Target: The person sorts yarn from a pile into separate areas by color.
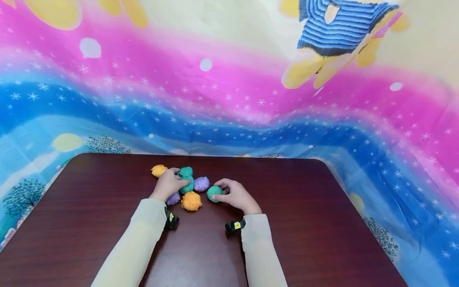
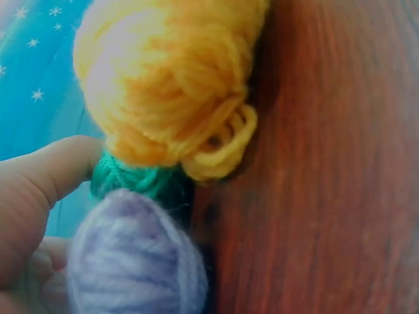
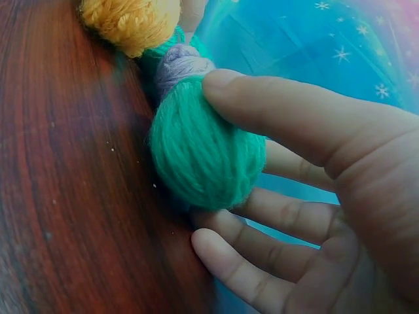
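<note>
In the head view my right hand (image 1: 237, 196) holds a green ball of yarn (image 1: 214, 194) at the right end of a cluster of yarn balls. The right wrist view has its thumb across the top of that green ball (image 3: 206, 147), with the fingers curved round the far side. My left hand (image 1: 167, 184) grips another green ball of yarn (image 1: 187, 185), its thumb laid on the near face. A further green ball (image 1: 186, 172) sits just behind. From the left wrist, a yellow ball (image 2: 170, 78) and a purple ball (image 2: 134, 255) partly cover the gripped one.
One purple ball (image 1: 201, 183) lies between the hands, and a second purple ball (image 1: 173, 198) is beside the left wrist. The near yellow ball (image 1: 191, 201) and a far yellow ball (image 1: 158, 171) rest on the dark wooden table (image 1: 305, 223). A printed cloth (image 1: 229, 95) hangs behind.
</note>
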